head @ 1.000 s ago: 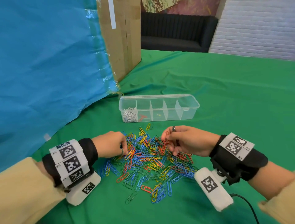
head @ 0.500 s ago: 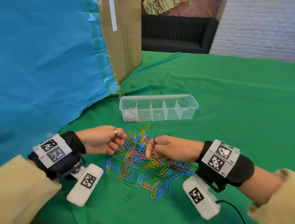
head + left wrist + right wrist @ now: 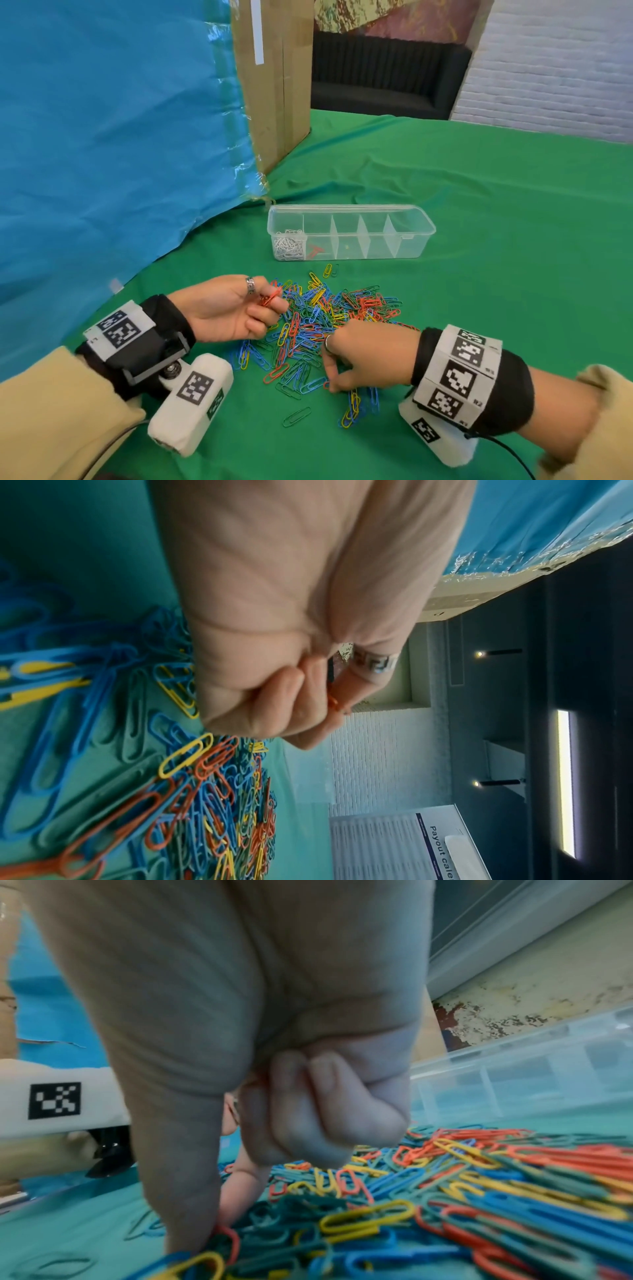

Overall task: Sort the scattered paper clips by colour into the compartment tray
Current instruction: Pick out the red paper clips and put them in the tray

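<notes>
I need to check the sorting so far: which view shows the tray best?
The head view: the whole tray shows with its dividers, silver clips in the leftmost compartment and red clips in the next. The right wrist view shows only a blurred stretch of its wall. The left wrist view does not show it.
</notes>
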